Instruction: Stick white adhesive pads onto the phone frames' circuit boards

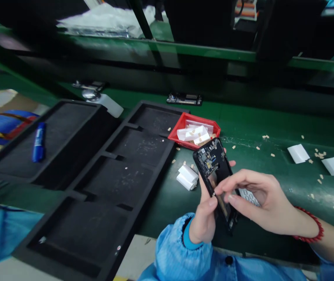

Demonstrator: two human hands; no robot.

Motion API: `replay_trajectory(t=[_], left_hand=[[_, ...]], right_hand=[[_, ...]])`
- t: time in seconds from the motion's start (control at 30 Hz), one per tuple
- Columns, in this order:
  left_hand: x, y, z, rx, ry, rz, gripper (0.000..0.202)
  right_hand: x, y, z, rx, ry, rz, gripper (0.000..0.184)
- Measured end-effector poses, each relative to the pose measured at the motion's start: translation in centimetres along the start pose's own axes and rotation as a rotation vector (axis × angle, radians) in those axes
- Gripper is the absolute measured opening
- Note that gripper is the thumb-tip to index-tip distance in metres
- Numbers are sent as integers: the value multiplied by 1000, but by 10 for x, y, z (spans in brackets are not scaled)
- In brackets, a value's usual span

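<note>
My left hand (203, 214) grips an opened black phone body (213, 162) from below, its circuit side facing up and tilted away from me. My right hand (257, 197) reaches in from the right, with thumb and forefinger pinched on the phone's middle edge; whether they hold a small part is hidden. A red bead bracelet (311, 226) circles my right wrist. Both arms wear blue sleeves.
A red bin (181, 127) of white pieces sits just beyond the phone. Two white pieces (187, 177) lie left of it. Black foam trays (111, 183) fill the left, one holding a blue marker (39, 141). White slips (298, 153) and small tan scraps dot the green belt (286, 125).
</note>
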State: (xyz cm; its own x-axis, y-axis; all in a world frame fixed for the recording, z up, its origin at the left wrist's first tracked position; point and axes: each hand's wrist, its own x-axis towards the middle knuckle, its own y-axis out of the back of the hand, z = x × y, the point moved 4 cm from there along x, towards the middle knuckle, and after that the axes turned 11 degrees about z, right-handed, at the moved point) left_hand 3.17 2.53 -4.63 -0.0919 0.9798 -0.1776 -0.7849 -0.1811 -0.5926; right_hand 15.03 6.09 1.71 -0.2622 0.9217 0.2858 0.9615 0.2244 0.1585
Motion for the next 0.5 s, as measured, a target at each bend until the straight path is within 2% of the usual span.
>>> replay_trajectory(t=[0.07,0.1,0.13,0.2,0.27,0.3,0.33,0.4,0.5], left_hand=[[3,6,-7,-15,9,39,58],[6,9,-10,-20,10,73,55],[9,13,-12,-11,8,116,53],[15,19,-14,71,-36,229,53],[20,22,-10,206,-107,327,56],[21,22,-7,262,-142,341,59],[23,19,-5,294,-171,326,61],[24,13,0,287,-206,240,61],[24,6,3,217,-209,150,52]], right_hand=[[-1,6,7,-120,47,148,20],[-3,7,11,-161,31,203,30],[-4,6,18,-160,-28,206,42],[-7,1,35,-33,-247,45,65],[-1,3,50,97,-435,-124,77],[8,13,57,80,-486,-124,79],[21,28,64,7,-507,-62,79],[57,72,77,-319,-527,184,65],[110,130,93,-585,-563,364,55]])
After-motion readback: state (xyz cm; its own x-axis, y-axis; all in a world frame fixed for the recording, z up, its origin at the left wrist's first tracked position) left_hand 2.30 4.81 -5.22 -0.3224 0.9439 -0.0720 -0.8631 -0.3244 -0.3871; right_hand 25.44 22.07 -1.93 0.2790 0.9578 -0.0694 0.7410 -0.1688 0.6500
